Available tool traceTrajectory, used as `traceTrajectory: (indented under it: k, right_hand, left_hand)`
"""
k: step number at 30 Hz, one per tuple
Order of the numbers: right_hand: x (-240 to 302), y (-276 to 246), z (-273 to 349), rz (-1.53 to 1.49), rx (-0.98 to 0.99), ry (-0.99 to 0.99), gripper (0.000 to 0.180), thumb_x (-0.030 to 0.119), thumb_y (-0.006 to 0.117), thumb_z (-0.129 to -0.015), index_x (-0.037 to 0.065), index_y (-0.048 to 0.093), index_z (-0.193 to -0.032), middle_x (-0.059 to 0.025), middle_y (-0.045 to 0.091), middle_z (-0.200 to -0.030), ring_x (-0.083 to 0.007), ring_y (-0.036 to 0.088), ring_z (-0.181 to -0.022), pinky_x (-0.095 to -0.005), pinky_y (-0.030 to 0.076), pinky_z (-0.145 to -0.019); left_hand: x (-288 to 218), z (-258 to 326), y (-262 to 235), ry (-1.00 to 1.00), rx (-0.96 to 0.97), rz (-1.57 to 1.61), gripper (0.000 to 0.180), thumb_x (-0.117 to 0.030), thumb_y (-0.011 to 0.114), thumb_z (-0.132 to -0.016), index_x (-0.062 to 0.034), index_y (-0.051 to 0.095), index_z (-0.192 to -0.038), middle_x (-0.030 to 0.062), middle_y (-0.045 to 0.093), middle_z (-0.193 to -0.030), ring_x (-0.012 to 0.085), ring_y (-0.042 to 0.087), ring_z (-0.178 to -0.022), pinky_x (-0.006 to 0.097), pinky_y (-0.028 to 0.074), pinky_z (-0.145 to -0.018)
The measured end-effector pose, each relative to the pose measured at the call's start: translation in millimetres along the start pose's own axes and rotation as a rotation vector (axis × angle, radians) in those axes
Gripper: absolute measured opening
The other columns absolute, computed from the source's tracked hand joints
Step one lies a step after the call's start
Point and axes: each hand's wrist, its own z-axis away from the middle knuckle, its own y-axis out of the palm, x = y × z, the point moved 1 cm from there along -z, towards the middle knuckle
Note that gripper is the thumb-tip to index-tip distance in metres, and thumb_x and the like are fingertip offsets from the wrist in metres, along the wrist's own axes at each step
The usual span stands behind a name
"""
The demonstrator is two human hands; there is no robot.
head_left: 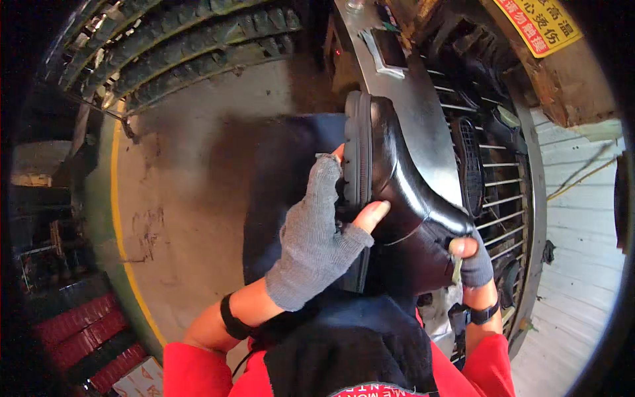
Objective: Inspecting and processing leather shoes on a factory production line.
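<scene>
A shiny black leather boot [403, 178] lies on its side in front of me, with its toe pointing away and its thick ridged sole [357, 145] facing left. My left hand [317, 231], in a grey fingerless glove, is closed around the sole, thumb pressed on the side of the upper. At the shaft end, my right hand [471, 257], in a similar dark grey glove, grips the edge with its thumb on top; its other fingers are hidden. A small pale tab or strip [456, 270] hangs by that thumb. A loose thread [403, 238] curves across the upper.
Beyond the boot runs a metal bench top [423, 126] with a dark flat object [389, 47] on it. Right of it, a rod rack [506, 198] holds dark shoe-like items. A yellow warning sign [539, 26] hangs above. Shelving [178, 40] stands far left, red crates [83, 324] near left.
</scene>
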Motion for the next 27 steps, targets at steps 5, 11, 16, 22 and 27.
traceTrajectory:
  k: [5,11,16,22,27]
  right_hand:
    - [-4,-16,-11,-0.202,0.031,0.129,0.1,0.038,0.081,-0.073,-0.01,0.045,-0.153,-0.0245,0.061,-0.146,-0.0344,0.064,-0.13,-0.0454,0.049,-0.116]
    - [5,55,-10,0.414,-0.005,-0.397,0.125,0.054,0.086,-0.067,-0.007,0.034,-0.162,-0.0195,0.051,-0.159,-0.0264,0.052,-0.144,-0.0376,0.038,-0.12]
    - [-36,29,-35,0.247,0.106,-0.463,0.12,0.076,0.064,-0.086,-0.001,0.021,-0.168,-0.0193,0.041,-0.166,-0.0297,0.041,-0.152,-0.04,0.028,-0.126]
    - [11,65,-124,0.347,-0.006,-0.419,0.066,0.031,0.062,-0.106,0.001,0.042,-0.161,-0.0107,0.06,-0.147,-0.0187,0.058,-0.128,-0.0329,0.047,-0.11]
    - [-1,52,-143,0.39,0.001,-0.39,0.06,0.023,0.073,-0.101,-0.001,0.054,-0.153,-0.0041,0.069,-0.12,-0.0058,0.061,-0.094,-0.0252,0.054,-0.08]
  left_hand:
    - [-9,3,-4,-0.277,0.21,-0.038,0.085,-0.018,0.074,-0.097,0.0041,0.026,-0.162,0.0273,0.065,-0.136,0.0326,0.071,-0.119,0.041,0.055,-0.101]
    - [5,-14,-16,0.139,-0.041,0.179,0.125,-0.033,0.095,-0.076,0.0039,0.016,-0.165,0.0278,0.056,-0.145,0.037,0.064,-0.129,0.04,0.049,-0.11]
    - [-26,-61,-51,0.135,0.368,-0.014,0.098,-0.041,0.094,-0.073,-0.0046,0.05,-0.153,0.0215,0.065,-0.14,0.0357,0.064,-0.131,0.041,0.051,-0.109]
    - [61,-18,-57,1.061,0.387,-0.622,0.063,-0.025,0.076,-0.084,-0.0128,0.063,-0.145,0.0128,0.056,-0.156,0.0411,0.057,-0.14,0.049,0.046,-0.118]
    - [102,-15,-66,0.388,0.519,0.133,0.048,-0.006,0.07,-0.091,-0.001,0.065,-0.138,0.0157,0.059,-0.149,0.0303,0.059,-0.138,0.043,0.049,-0.114]
